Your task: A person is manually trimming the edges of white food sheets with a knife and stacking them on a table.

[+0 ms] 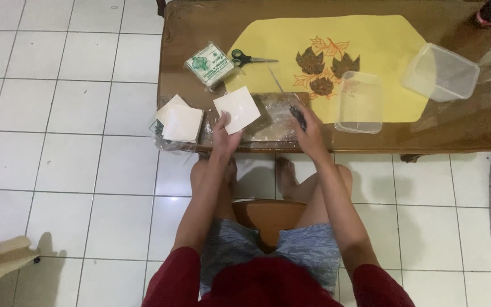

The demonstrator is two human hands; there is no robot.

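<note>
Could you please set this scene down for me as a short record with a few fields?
Setting: a seated person at a brown table on a white tiled floor.
Left hand: holds a white square sheet by its lower edge.
Right hand: grip closed on a small dark tool.
Beside left hand: stack of white squares.
On table: yellow mat with brown leaf shapes, scissors, green-and-white packet, clear container, clear lid.
</note>
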